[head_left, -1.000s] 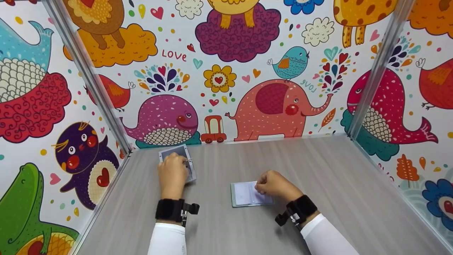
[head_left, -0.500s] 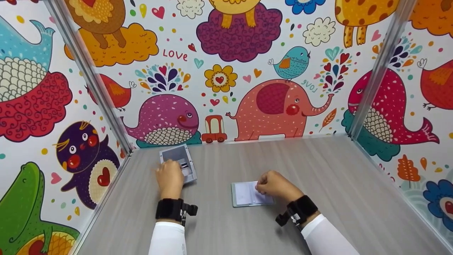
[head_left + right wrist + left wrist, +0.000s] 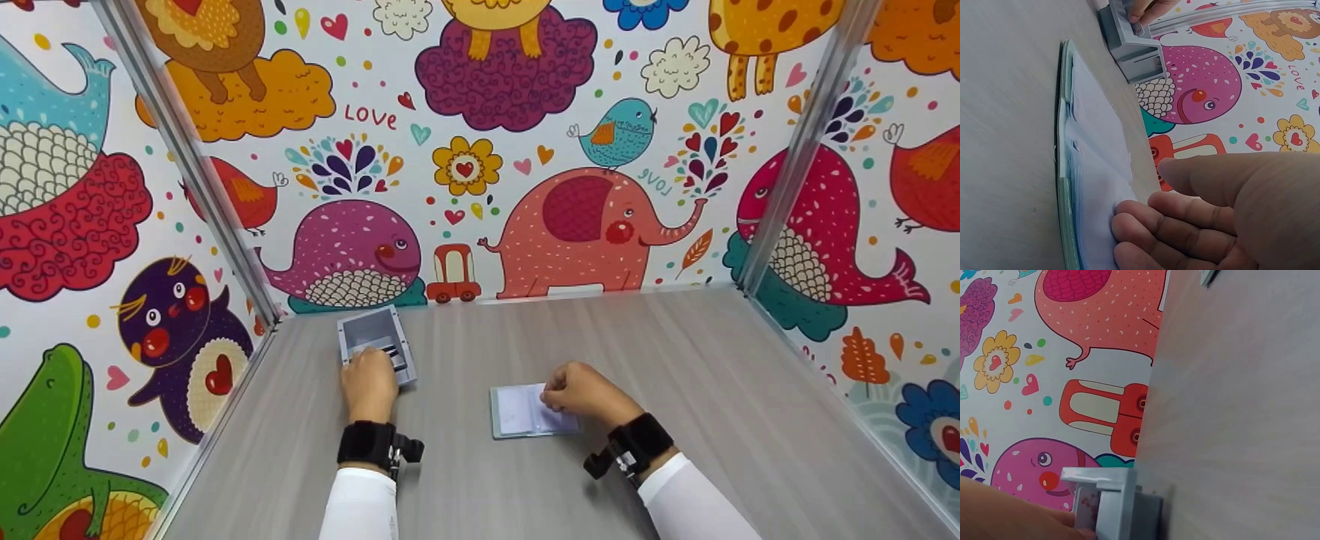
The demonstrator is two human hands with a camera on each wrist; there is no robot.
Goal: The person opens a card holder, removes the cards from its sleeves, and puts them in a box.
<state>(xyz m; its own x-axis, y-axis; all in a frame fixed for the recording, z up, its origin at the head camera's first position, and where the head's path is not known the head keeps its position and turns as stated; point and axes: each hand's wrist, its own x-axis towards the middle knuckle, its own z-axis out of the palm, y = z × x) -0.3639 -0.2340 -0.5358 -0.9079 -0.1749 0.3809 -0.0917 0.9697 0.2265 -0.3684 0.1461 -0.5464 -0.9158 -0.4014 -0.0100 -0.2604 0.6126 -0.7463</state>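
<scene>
A small booklet (image 3: 517,411) with a pale green cover and whitish, film-like pages lies spread on the table. Over its right page is my right hand (image 3: 589,390); the right wrist view shows its fingers loosely bent, thumb apart, nothing between them. The fingertips (image 3: 1129,225) are at the page surface. Further left stands a grey open-topped box (image 3: 375,327), holding some small dark and pale items (image 3: 397,356) that I cannot make out. My left hand (image 3: 370,386) reaches into the box's near part. Its fingertips are mostly hidden there, so whether they pinch something is unclear.
The grey wood-grain table (image 3: 465,480) runs up to a back wall (image 3: 517,277) printed with cartoon animals. Metal posts (image 3: 210,195) stand at the corners, with printed side walls (image 3: 75,315) on both sides. The box is close to the back wall.
My left hand shifted a little left over the box, then back right and nearer me. More of the box's inside shows now. My right hand and the booklet have stayed put.
</scene>
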